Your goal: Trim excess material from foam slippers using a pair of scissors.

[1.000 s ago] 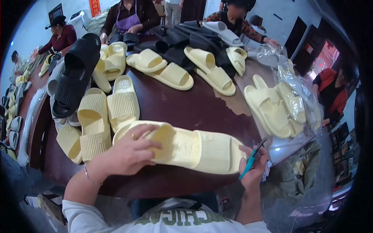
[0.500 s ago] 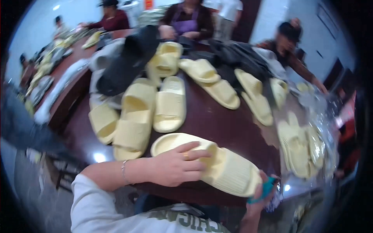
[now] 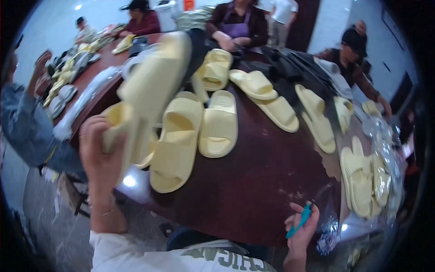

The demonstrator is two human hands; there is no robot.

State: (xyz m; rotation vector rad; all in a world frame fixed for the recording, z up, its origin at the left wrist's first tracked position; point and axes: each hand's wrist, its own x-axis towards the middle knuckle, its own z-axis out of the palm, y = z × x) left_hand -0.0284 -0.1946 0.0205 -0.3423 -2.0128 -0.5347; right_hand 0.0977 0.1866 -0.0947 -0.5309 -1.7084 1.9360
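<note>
At the far left, a co-worker in a blue sleeve (image 3: 34, 131) is standing beyond the table's edge. Next to this, the person's left hand (image 3: 102, 152) is clamping its curled fingers around the lower, strap end of pale yellow footwear (image 3: 149, 86). That footwear is being held up above the left part of the table (image 3: 258, 181), slanting with its far end toward the upper right. It is looking smooth and plain, with a broad strap, but blur is hiding its ribbing, and whether it is one slipper or two overlapped cannot be told.

Just right of it, a long yellow slipper (image 3: 176, 140) is lying beside a shorter ribbed slipper (image 3: 220, 131), both with open toes pointing toward the person. Farther back, an overlapping yellow pair (image 3: 267, 99) is resting slantwise, with another yellow pair (image 3: 317, 122) to its right.

Well apart from the left hand, the right hand (image 3: 302, 224) is closing loosely around a teal-handled cutting tool (image 3: 300, 222) near the table's front edge, its dark blade pointing to the upper right. Beyond, yellow slippers (image 3: 358, 181) are lying next to clear plastic wrap (image 3: 394, 167).
</note>
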